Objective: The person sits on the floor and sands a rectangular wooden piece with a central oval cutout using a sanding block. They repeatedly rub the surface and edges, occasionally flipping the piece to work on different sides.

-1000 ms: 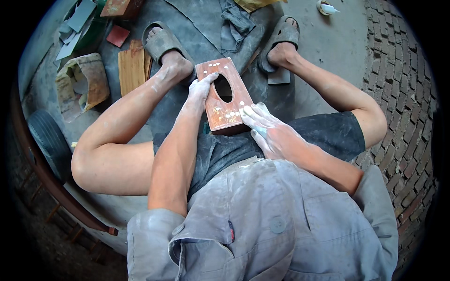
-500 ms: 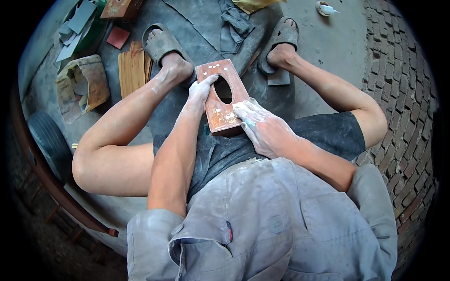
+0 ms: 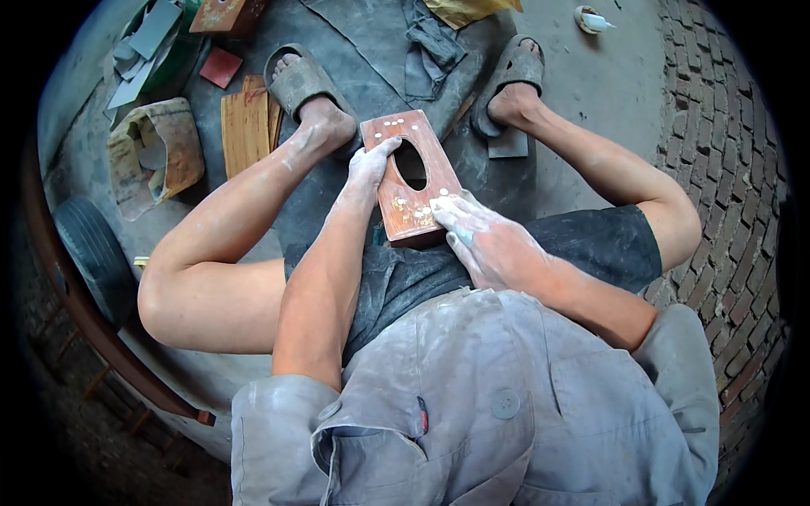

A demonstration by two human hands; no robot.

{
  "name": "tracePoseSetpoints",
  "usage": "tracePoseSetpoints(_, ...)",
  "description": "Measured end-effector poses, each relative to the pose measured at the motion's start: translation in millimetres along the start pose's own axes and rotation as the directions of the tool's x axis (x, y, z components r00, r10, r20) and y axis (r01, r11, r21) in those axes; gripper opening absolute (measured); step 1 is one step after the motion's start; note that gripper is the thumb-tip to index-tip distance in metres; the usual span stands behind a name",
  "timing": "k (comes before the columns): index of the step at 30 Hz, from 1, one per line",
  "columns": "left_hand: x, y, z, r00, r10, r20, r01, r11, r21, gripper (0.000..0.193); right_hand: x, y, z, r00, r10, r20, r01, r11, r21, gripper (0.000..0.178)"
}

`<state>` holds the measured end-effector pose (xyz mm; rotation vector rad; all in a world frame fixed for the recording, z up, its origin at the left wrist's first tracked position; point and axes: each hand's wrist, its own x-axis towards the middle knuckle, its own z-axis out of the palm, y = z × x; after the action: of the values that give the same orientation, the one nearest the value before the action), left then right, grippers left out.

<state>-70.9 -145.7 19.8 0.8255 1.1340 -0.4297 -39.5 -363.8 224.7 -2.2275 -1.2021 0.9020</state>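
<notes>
A reddish-brown wooden box (image 3: 396, 192) with an oval hole in its top face is tilted between my knees, its near end by my lap. White dots mark its far end, and pale, yellowish patches show near the close end. My left hand (image 3: 369, 166) grips the left side, thumb on the top face beside the hole. Across the near right corner lies my right hand (image 3: 489, 240), fingers stretched out flat on the wood. Both hands are coated with white dust. Whether anything thin sits under the right fingers is hidden.
On the left are wooden pieces (image 3: 245, 131), a red square block (image 3: 221, 67), an open dusty bag (image 3: 181, 143) and a tire (image 3: 93, 253). Another wooden box (image 3: 226, 15) stands at the far left. Grey cloth (image 3: 432, 55) lies ahead, a small white container (image 3: 592, 20) far right.
The whole view has shifted slightly, so everything appears a little farther right. My right fingers have slid slightly toward the box's near end; the left hand keeps its grip.
</notes>
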Motion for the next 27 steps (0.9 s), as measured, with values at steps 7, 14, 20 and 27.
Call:
tracePoseSetpoints(7, 0.9, -4.2, -0.4, 1.0, 0.016, 0.003, -0.016, 0.998, -0.055, 0.048, 11.8, 4.6, 3.6, 0.996, -0.079, -0.039, 0.076, 0.995, -0.067, 0.044)
tracePoseSetpoints(14, -4.8, 3.0, -1.2, 0.998, -0.043, -0.037, 0.042, 0.999, -0.033, 0.045, 15.2, 4.4, 4.1, 0.979, -0.173, 0.11, 0.176, 0.984, -0.023, 0.046)
tracePoseSetpoints(20, 1.9, 1.4, 0.2, 0.999, -0.038, -0.033, 0.035, 0.997, -0.075, 0.047, -6.9, 25.9, -34.3, 0.96, -0.217, 0.177, 0.231, 0.971, -0.06, 0.053)
tracePoseSetpoints(27, 2.4, -3.7, -4.5, 0.999, -0.045, -0.018, 0.044, 0.998, -0.041, 0.049, 1.0, 30.8, -31.9, 0.903, -0.389, 0.184, 0.409, 0.909, -0.082, 0.057)
